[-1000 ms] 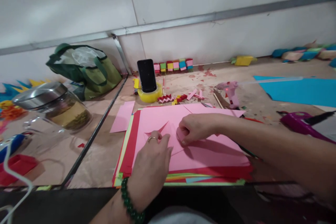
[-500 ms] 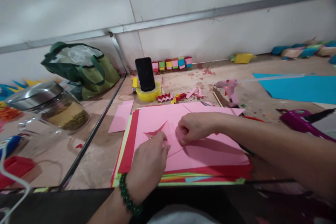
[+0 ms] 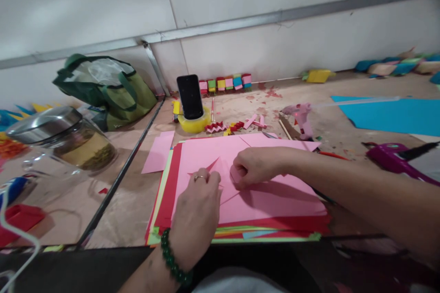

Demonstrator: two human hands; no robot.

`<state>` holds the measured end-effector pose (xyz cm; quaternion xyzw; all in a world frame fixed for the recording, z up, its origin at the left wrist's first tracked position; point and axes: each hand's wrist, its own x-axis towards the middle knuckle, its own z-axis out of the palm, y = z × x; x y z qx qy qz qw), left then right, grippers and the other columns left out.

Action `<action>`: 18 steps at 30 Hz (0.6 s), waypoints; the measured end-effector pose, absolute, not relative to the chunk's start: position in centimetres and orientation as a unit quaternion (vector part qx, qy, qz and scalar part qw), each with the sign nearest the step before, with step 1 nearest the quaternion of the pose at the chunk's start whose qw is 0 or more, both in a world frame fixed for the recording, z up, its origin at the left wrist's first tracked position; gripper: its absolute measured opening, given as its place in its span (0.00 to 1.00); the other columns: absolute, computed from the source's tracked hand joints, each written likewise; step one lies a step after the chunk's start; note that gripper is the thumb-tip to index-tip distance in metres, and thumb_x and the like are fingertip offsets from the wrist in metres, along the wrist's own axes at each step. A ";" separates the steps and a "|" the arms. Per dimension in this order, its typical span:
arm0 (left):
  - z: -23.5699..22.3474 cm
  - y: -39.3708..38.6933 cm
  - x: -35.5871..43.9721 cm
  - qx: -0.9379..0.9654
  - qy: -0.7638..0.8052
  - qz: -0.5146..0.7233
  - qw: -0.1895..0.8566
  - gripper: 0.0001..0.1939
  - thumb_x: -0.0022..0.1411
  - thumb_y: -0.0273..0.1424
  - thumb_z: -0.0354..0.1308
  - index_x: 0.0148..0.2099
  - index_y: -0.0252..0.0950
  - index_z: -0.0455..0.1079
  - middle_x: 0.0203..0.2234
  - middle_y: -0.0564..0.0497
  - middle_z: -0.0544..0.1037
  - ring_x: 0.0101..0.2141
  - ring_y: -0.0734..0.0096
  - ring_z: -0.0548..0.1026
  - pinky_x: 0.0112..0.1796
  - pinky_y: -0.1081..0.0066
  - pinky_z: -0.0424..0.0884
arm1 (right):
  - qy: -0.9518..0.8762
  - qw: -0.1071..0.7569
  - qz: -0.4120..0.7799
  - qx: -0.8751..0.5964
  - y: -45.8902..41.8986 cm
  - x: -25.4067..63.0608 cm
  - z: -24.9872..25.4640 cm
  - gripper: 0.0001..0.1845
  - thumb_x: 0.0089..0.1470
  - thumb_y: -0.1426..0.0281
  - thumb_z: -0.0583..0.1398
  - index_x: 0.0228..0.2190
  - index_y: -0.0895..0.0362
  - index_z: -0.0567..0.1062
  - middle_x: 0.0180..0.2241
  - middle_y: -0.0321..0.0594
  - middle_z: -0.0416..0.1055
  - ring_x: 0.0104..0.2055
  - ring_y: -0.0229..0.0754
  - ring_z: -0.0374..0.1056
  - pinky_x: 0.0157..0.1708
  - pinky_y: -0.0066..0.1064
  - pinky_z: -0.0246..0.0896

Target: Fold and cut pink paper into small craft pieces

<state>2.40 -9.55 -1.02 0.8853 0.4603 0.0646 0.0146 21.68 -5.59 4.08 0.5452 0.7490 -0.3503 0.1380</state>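
Folded pink paper (image 3: pixel 225 168) lies between the two hands, on top of the sheet stack (image 3: pixel 275 224), left of the stack's middle. Paper is pink on pink, so its full outline is hard to read; a darker pointed flap (image 3: pixel 213 164) stands out just beyond the left fingertips

Left hand (image 3: pixel 197 206): comes in from the near side, fingers bent, tips down on the near-left part of the folded paper, ring on one finger, green bead bracelet (image 3: pixel 172 261) at the wrist. Can't tell if it's pinching paper or only pressing, thumb contact unclear

Right hand (image 3: pixel 254 165): reaches across from the right, fingers curled in tight, tips down at the right side of the folded paper. A bit of pink shows by the curled fingers; can't tell if it's gripped or just under pressure. Gap between the hands is small, paper visible in it

Around: phone (image 3: pixel 190 97) propped on the yellow tape roll (image 3: pixel 194 121) past the stack, zigzag paper strips (image 3: pixel 225 127) just right of that, pink glue gun (image 3: pixel 301 119) beyond the right forearm, glass mug (image 3: pixel 84 146) well off to the left
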 end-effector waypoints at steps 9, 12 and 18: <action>-0.7 -9.4 1.9 0.973 0.231 0.025 -0.012 0.14 0.61 0.18 0.50 0.48 0.33 0.67 0.33 0.48 0.72 0.33 0.64 0.68 0.33 0.66 0.70 | 0.752 0.147 -0.340 0.545 -5.4 21.8 4.0 0.14 0.44 0.59 0.62 0.28 0.58 0.72 0.20 0.34 0.68 0.19 0.35 0.62 0.18 0.26 0.55; -0.2 -9.7 1.6 0.974 0.224 0.020 -0.018 0.17 0.63 0.20 0.50 0.53 0.34 0.66 0.33 0.47 0.71 0.33 0.63 0.68 0.33 0.66 0.70 | 0.747 0.144 -0.343 0.551 -5.5 21.7 3.9 0.14 0.44 0.59 0.62 0.27 0.57 0.72 0.19 0.33 0.67 0.17 0.35 0.62 0.17 0.26 0.55; 0.3 -9.1 1.2 0.963 0.257 0.006 0.081 0.14 0.63 0.21 0.48 0.44 0.40 0.71 0.33 0.48 0.70 0.34 0.65 0.68 0.33 0.68 0.68 | 0.751 0.137 -0.338 0.550 -5.6 21.7 3.9 0.14 0.44 0.59 0.62 0.27 0.57 0.72 0.21 0.34 0.68 0.20 0.37 0.63 0.18 0.27 0.56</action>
